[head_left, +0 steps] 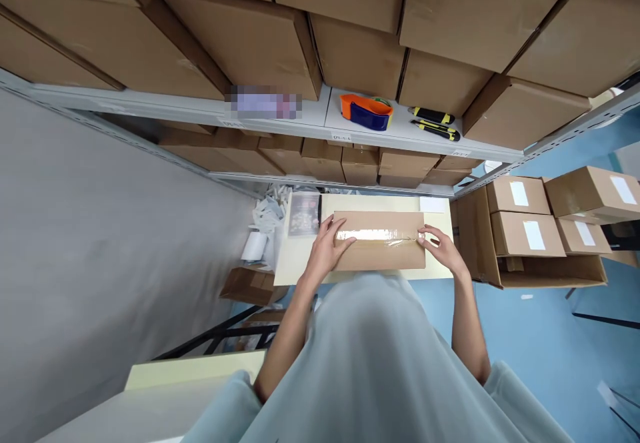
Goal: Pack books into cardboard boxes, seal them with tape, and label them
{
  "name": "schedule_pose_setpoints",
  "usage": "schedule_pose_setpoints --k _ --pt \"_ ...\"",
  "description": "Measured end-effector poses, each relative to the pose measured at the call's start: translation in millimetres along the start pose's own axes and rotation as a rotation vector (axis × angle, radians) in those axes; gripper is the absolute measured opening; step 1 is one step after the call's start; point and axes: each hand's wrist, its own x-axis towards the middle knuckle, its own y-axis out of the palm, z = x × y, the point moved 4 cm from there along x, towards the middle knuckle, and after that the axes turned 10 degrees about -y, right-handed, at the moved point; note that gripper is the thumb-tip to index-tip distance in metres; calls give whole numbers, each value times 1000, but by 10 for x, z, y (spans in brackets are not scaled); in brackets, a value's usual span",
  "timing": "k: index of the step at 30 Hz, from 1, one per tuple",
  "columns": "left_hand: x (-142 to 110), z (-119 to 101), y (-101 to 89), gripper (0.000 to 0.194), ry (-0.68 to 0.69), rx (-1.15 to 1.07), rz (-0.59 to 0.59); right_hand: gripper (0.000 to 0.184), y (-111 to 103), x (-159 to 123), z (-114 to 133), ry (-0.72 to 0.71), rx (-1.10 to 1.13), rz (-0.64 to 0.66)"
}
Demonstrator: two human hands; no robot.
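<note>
A flat, closed cardboard box (pixel 380 258) lies lengthwise across the pale table in front of me. Shiny clear packing tape (pixel 377 235) runs along the middle seam of its top. My left hand (pixel 326 251) holds the box's left end, with the thumb on the top near the tape and the fingers spread over the far left corner. At the right end, my right hand (pixel 444 251) pinches the tape's end at the box edge between thumb and forefinger. The other right fingers are curled and partly hidden.
Brown cartons (pixel 360 53) fill the shelves ahead. An orange-and-blue tape dispenser (pixel 367 111) and black-and-yellow utility knives (pixel 435 129) lie on the shelf edge. A large open carton (pixel 475 239) with labelled boxes stands right. Left are a paper roll (pixel 254 246) and a grey wall.
</note>
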Motion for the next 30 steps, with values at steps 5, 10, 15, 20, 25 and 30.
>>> schedule_pose_setpoints --k 5,10,15,20,25,30 --pt "51 159 -21 53 -68 -199 89 46 89 -48 -23 71 85 -67" --pt "111 196 -78 57 -137 -287 189 39 113 -6 55 107 -40 -62" --pt "193 177 -54 56 -140 -256 180 24 102 95 157 186 -304 -18" --pt "276 149 -12 48 -96 -199 111 25 141 189 225 221 -491 15" --pt "316 171 -64 50 -153 -165 135 26 202 136 321 203 -542 67" --pt "439 33 -193 46 -138 2 160 10 193 282 511 123 -683 132"
